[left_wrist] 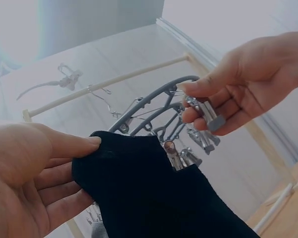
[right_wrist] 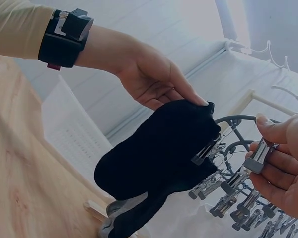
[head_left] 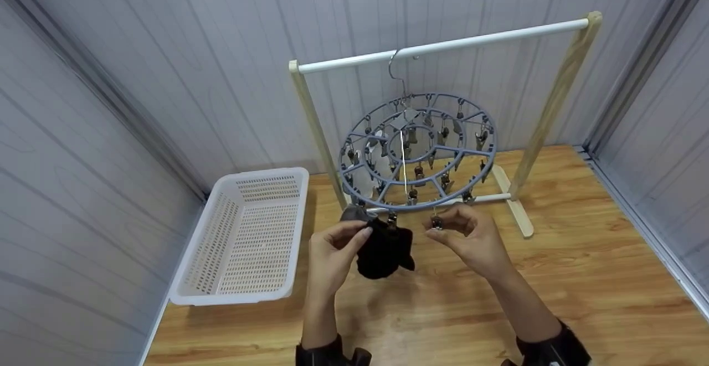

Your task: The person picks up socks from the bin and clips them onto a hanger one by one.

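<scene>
My left hand (head_left: 331, 252) pinches the cuff edge of a black sock (head_left: 385, 255) between thumb and fingers. The sock hangs at the front of a round grey clip hanger (head_left: 415, 207), with a metal clip (left_wrist: 173, 154) at the middle of its cuff. To the right, my right hand (head_left: 475, 240) holds another metal clip (right_wrist: 260, 156) of the hanger between thumb and fingers, apart from the sock. A grey sock (head_left: 352, 212) hangs just behind my left fingers, partly hidden. White socks (head_left: 363, 175) hang along the hanger's left side.
The hanger's hook (head_left: 392, 67) sits over the white bar (head_left: 471, 47) of a wooden-legged rack (head_left: 556, 100). At left on the wooden table (head_left: 598, 255) stands a white perforated basket (head_left: 302, 216) with no items inside. Panel walls enclose the back and sides.
</scene>
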